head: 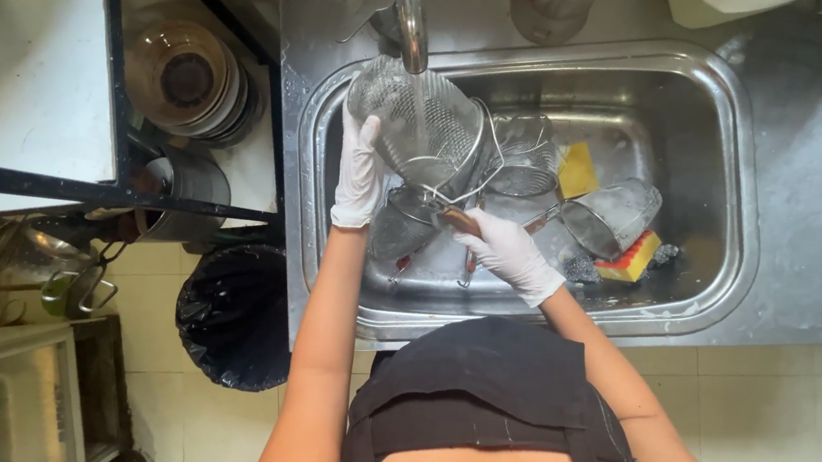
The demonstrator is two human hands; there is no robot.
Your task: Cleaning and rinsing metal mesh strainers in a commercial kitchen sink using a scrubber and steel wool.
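Note:
A wire mesh strainer basket (412, 121) is held tilted under running water from the tap (410, 10) over the steel sink (726, 191). My left hand (358, 171), in a white glove, presses against the basket's left side. My right hand (504, 253), also gloved, grips the basket's wooden handle (459, 220) near the sink's front. Other mesh strainers (523, 161) lie in the basin under and beside it.
A yellow sponge (578, 169) and a red-and-yellow sponge (632, 257) lie in the sink, with a steel scourer (580, 267) and another strainer (613, 215). Stacked bowls (185, 79) and a pot (183, 194) sit left. A black bin bag (234, 314) stands on the floor.

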